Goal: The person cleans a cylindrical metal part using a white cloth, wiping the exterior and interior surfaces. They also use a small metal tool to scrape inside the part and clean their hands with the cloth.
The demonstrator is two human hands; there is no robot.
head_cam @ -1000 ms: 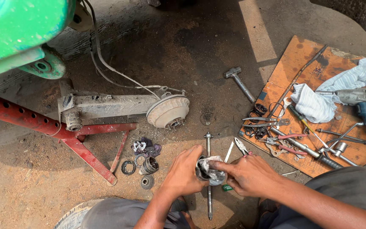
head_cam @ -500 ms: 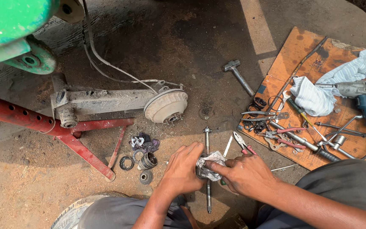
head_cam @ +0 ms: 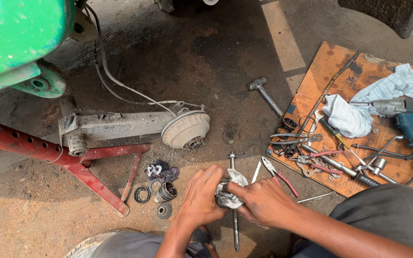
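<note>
Grey, grimy rag wad (head_cam: 229,193) sat between both hands, wrapped round a small metal part that mostly hid under it. Left hand (head_cam: 201,196) had its fingers curled shut on the wad from 9 o'clock, likely steadying it; right hand (head_cam: 264,203) pinched the cloth from 3 o'clock, thumb pressed on top. Long steel axle rod (head_cam: 235,224) lay on the dirt floor directly beneath. Red-handled pliers (head_cam: 278,174) lay at 2 o'clock, black bearings and rings (head_cam: 161,196) at 9 o'clock, dusty brake drum hub (head_cam: 186,129) at 11 o'clock, close for reach.
</note>
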